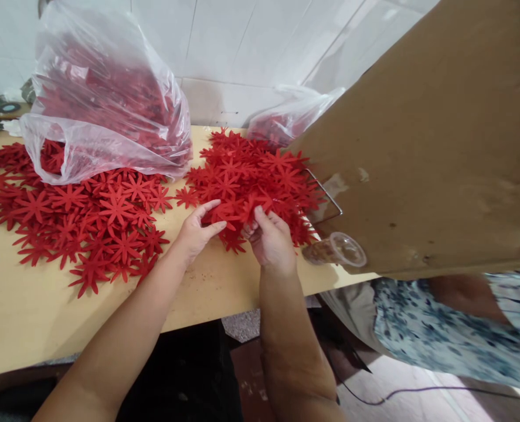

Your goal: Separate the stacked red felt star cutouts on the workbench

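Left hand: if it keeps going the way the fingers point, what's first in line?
The left hand points up and right; its fingertips already reach the near edge of the right-hand pile of red flower cutouts. That pile comes first, though contact depth is unclear.

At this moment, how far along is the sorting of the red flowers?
Done: a loose spread of flowers lies left on the table. In hand: both the left hand and right hand pick at the middle pile. Left: that pile, plus the full bag behind.
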`<state>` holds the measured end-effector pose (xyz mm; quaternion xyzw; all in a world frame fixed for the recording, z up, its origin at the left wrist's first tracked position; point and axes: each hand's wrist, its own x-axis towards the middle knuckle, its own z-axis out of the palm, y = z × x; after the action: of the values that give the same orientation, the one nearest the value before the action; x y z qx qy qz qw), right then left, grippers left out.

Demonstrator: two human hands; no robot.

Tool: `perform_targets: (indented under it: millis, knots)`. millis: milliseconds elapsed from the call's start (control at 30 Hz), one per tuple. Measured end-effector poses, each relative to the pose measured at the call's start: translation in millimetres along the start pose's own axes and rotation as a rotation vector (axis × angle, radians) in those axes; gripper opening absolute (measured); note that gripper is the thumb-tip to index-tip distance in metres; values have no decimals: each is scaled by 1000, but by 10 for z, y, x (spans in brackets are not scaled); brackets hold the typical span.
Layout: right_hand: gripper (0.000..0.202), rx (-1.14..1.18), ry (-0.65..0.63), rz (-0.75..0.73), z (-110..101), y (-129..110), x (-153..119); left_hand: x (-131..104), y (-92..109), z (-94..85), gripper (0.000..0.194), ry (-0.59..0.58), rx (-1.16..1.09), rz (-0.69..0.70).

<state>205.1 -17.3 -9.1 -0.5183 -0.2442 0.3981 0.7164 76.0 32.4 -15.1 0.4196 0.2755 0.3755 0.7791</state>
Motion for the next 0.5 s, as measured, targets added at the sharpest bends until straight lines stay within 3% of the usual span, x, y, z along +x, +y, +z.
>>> perform_targets:
  millis: [133, 300, 500]
  knots:
    - [42, -10, -27, 1, -24, 2, 26, 20, -15, -11, 33, 61, 27, -42]
    - [32, -3, 32, 20, -54, -3, 53, 77, -65, -42, 15, 182, -42, -28]
    - [34, 7, -15, 64, -73, -2, 60, 54, -39, -19, 22, 193, -43, -45]
